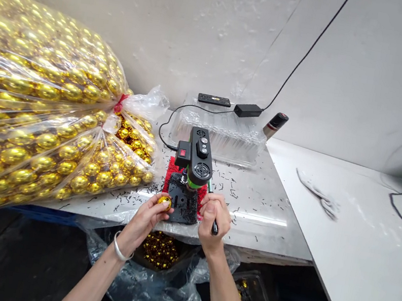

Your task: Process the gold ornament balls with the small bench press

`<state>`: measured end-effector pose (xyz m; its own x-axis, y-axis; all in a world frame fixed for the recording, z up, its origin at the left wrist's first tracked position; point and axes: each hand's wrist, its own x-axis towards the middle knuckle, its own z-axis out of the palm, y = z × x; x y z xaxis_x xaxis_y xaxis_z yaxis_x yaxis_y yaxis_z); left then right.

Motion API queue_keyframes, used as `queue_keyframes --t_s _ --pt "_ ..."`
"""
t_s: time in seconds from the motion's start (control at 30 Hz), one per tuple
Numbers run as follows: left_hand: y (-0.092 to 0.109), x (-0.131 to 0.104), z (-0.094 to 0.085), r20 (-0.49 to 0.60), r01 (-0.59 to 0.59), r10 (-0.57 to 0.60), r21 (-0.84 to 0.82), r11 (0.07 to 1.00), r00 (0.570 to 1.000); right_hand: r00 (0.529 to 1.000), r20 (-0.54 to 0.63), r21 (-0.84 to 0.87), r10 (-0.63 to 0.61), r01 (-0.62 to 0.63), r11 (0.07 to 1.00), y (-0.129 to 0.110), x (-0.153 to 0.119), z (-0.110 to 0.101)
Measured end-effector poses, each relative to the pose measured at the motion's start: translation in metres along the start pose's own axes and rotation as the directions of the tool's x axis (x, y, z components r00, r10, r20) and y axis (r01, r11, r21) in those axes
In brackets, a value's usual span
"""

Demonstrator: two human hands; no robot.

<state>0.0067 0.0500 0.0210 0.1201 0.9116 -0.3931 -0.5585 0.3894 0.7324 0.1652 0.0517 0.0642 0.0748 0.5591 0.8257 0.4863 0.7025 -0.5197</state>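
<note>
A shiny gold ball (165, 203) is pinched between the thumb and fingers of my left hand (146, 219), at the front left edge of the press's base. My right hand (215, 222) is wrapped around the lever handle (214, 228) of a small black and green bench drill press (202, 157). Its black tip pokes out below my fist. The black base plate (182, 200) stands on a red mat (174, 166) and is strewn with dark shavings. The drill's lower tip is largely hidden by its body.
Big clear bags of gold balls (48, 140) fill the left. Behind the press lie a clear plastic tray (225, 142), a power adapter (248, 110) and a dark-capped can (275, 125). Below the table edge, a plastic-lined container holds gold balls (160, 250). Scissors (319, 195) lie rightward.
</note>
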Motion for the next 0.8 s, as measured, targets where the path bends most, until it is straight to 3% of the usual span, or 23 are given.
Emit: queue_keyframes --t_s 0.17,0.3,0.37,0.47,0.6,0.7,0.8 --pt "-0.004 0.014 0.000 0.023 -0.058 0.056 0.110 0.992 0.998 1.000 0.010 0.010 -0.022 0.022 1.000 0.003 -0.002 0.000" --pt "-0.009 0.029 0.000 0.036 -0.140 0.135 0.311 0.940 0.990 1.000 0.014 0.017 -0.019 0.019 1.000 0.003 -0.003 0.000" --pt "-0.013 0.038 -0.001 0.051 -0.199 0.199 0.462 0.864 0.979 1.000 0.018 0.021 -0.017 0.017 1.000 0.004 -0.003 0.000" --pt "-0.018 0.047 -0.001 0.141 -0.304 0.288 0.676 0.671 0.947 1.000 0.024 0.014 -0.021 0.020 1.000 0.004 -0.004 0.000" --pt "-0.017 0.051 0.004 0.260 -0.398 0.347 0.815 0.421 0.901 0.999 0.032 -0.006 -0.020 0.020 1.000 0.005 -0.005 -0.001" --pt "-0.015 0.050 0.009 0.288 -0.415 0.350 0.829 0.375 0.891 0.999 0.035 -0.012 -0.013 0.013 1.000 0.004 -0.006 -0.001" --pt "-0.016 0.048 0.010 0.281 -0.438 0.395 0.808 0.395 0.875 0.999 0.045 -0.022 -0.008 0.009 1.000 0.004 -0.006 -0.002"
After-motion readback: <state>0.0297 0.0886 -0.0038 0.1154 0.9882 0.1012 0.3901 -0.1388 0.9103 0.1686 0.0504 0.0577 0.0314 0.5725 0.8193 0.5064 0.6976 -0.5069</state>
